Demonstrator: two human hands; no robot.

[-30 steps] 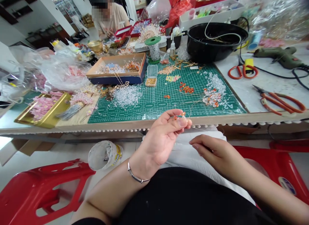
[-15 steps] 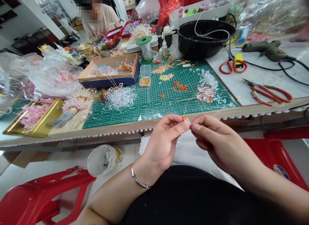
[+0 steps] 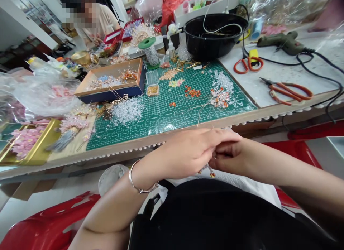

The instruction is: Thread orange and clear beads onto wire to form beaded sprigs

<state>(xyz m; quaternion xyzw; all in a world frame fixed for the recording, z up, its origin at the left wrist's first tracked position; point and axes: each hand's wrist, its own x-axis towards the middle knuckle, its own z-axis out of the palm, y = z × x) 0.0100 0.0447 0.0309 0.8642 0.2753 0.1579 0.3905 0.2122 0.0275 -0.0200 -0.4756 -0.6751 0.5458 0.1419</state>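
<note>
My left hand (image 3: pixel 192 151), with a silver bangle at the wrist, lies palm down over my lap, fingers pinched on a thin wire strung with small orange beads (image 3: pixel 209 172) that hangs below it. My right hand (image 3: pixel 232 157) meets it from the right, fingers curled closed at the same wire, partly hidden under the left fingers. Both hands hover just in front of the table edge (image 3: pixel 188 130). On the green cutting mat (image 3: pixel 172 106) lie a pile of clear beads (image 3: pixel 127 110), loose orange beads (image 3: pixel 192 92) and a cluster of beaded wire (image 3: pixel 221 94).
A shallow box of beaded pieces (image 3: pixel 110 81), a black bowl (image 3: pixel 215 33), orange scissors (image 3: pixel 247 63), orange pliers (image 3: pixel 288 92) and a green glue gun (image 3: pixel 281 40) with its cable sit on the table. Another person (image 3: pixel 88 19) works at the far end. Red stools (image 3: pixel 45 225) flank my lap.
Both hands dropped from the table edge toward my lap. The left hand turned palm down over the right fingers, and the beaded wire now hangs beneath them. The view shifted right.
</note>
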